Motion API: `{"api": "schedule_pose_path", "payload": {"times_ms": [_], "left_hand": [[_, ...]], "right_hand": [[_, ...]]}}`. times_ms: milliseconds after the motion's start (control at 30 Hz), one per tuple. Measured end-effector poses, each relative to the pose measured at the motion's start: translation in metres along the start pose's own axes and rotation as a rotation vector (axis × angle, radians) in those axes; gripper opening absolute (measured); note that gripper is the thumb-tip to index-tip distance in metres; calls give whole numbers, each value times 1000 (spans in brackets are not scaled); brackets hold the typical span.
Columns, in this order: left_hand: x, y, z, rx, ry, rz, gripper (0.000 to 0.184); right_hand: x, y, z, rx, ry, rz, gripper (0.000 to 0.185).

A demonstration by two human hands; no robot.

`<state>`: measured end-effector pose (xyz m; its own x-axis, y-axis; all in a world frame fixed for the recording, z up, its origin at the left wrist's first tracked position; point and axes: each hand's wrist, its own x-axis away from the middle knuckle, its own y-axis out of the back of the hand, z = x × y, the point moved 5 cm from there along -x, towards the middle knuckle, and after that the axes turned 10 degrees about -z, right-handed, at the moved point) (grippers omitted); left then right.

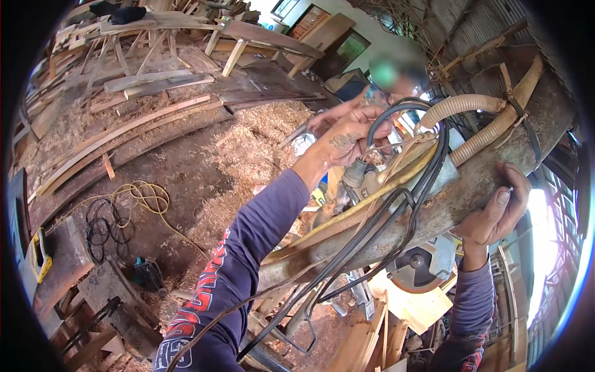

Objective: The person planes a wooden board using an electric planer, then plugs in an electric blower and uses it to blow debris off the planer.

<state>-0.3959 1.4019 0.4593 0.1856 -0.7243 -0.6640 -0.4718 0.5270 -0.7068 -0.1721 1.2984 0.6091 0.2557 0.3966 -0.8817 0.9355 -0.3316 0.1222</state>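
My left hand [350, 139] is raised in the middle of the view, its fingers closed on a loop of black cable [403, 105]. Below it, partly hidden, are a dark plug-like fitting [355, 173] and a yellow cable [390, 189] running along a thick, dusty grey pipe [443, 201]. My right hand [493, 211] is at the pipe's lower edge on the right, with fingers curled against it and thumb toward me. Ribbed beige hoses [465, 108] are bound to the pipe by a black strap. Several black cables [353, 254] hang down from it.
Another person's arm [338, 116] reaches in behind my left hand. A circular saw blade [414, 266] shows under the pipe, beside wooden boards [421, 310]. Wood shavings [254, 136] cover the floor. A yellow cord [145, 198] lies coiled at left; a long wooden table [273, 40] stands behind.
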Motion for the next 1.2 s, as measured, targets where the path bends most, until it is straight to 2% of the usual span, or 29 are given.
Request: {"api": "schedule_pose_path", "payload": {"times_ms": [100, 167, 233, 300, 400, 433, 500, 567, 633, 767, 833, 867, 1033, 1100, 1133, 1200], "left_hand": [[-3, 2, -8, -129, -58, 91, 21], [-8, 10, -10, -164, -45, 43, 18], [-14, 10, -13, -233, -128, 175, 20], [-21, 15, -11, -224, -114, 178, 24], [-24, 13, -10, -149, -52, 271, 41], [-22, 9, -11, -148, -46, 272, 41], [-20, 4, -13, -98, -9, 273, 27], [-20, 4, -9, -75, 73, 227, 33], [-23, 3, -9, -18, 72, 281, 42], [-22, 1, -6, -79, 102, 304, 46], [-21, -6, -9, -78, 48, 393, 43], [-19, -3, -8, -96, 79, 362, 38], [-17, 17, -1, -80, 86, 343, 35], [-9, 42, -1, -287, 73, 78, 34], [1, 51, -4, -316, 54, -3, 33], [29, 68, -13, -346, -3, -142, 32]], "right_hand": [[-1, 0, 0, -26, -4, -2, 38], [0, -1, 0, -40, -15, -6, 38], [1, 0, -1, -59, -23, -18, 37], [1, 2, -2, -13, -28, 3, 36], [0, 2, -1, 32, 8, 5, 36], [1, 1, -1, 37, 4, 5, 36], [1, -1, 0, -54, -13, -29, 34], [1, -2, 1, -55, -24, -39, 34], [1, -2, 1, -57, -33, -48, 33], [1, -1, 1, -74, -16, -47, 31], [0, 1, 1, -62, -14, -41, 31], [0, 1, 1, -68, 6, -28, 31], [-3, 1, 3, -34, 23, 7, 28], [-2, 1, 3, 45, 58, 13, 25], [1, 0, -4, -25, 26, -23, 24], [-4, 0, -5, 94, 161, 58, 25]]}}
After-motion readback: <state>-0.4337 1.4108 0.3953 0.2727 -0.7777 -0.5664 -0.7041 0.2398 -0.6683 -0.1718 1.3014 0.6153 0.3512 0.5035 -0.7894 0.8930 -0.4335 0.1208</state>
